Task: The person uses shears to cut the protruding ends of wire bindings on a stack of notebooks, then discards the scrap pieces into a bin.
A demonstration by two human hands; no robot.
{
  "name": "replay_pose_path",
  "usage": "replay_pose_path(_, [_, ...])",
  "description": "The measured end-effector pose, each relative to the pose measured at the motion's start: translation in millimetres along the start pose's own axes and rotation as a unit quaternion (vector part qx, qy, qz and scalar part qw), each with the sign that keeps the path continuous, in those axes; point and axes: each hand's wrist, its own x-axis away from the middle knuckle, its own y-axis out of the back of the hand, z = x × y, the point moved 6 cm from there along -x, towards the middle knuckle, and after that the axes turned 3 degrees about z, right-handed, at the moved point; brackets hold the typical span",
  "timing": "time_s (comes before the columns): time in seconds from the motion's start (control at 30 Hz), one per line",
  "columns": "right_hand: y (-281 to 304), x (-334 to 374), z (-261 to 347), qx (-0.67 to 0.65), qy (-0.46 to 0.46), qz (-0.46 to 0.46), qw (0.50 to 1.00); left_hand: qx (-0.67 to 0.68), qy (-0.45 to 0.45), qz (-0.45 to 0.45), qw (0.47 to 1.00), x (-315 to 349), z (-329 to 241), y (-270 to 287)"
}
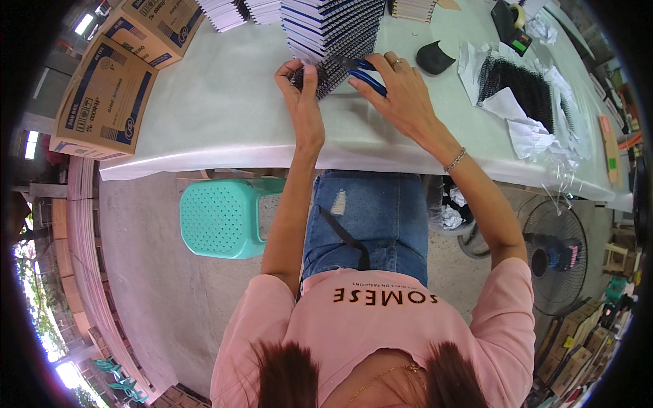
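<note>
- Pinching the near corner of coil-bound notebooks [309, 30] with left hand [304, 92]; stack just beyond both hands.
- Gripping blue-handled pliers [371, 83] in right hand [406, 95], tips at the black coils [354, 46]; exact contact too small to tell.
- Table [204, 112] edge under the forearms; bare stretch left of left hand, up to cardboard boxes [105, 95], contents hidden.
- Tighter to the right: black curved piece [435, 59] near right hand.
- Farther right: open plastic wrapper [581, 132], loose coils [517, 88] plus paper inside.
- Below right forearm: see-through bin [435, 204], scraps [451, 217] inside.
</note>
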Motion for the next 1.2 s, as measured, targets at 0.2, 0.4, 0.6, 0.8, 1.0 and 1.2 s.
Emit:
replay_pose_path(0.2, [-8.0, 1.8, -1.4, 0.033, 0.011, 0.008, 0.999, -0.206, -0.029, 0.032, 0.978, 4.8, -3.7, -0.3])
replay_pose_path(0.4, [-9.3, -1.1, 1.5, 0.03, 0.013, 0.016, 0.999, -0.235, -0.047, 0.024, 0.97, 4.3, -5.4, 0.4])
replay_pose_path(0.6, [-7.3, -6.5, 3.8, 0.029, 0.039, 0.016, 0.999, -0.22, -0.055, 0.026, 0.974, 3.6, -0.1, -1.0])
replay_pose_path(0.8, [-4.6, -2.6, 8.1, -0.01, -0.03, 0.065, 0.997, -0.206, -0.068, 0.014, 0.976, 4.1, 3.8, 2.3])
replay_pose_path(1.0, [-3.3, 5.9, 4.1, 0.034, 0.003, 0.002, 0.999, -0.085, 0.008, -0.038, 0.996, 6.5, 12.3, 9.7])
replay_pose_path(1.2, [-10.6, 5.9, 2.7, 0.051, 0.015, 0.003, 0.999, -0.197, -0.053, -0.016, 0.979, 6.8, 1.3, 6.8])
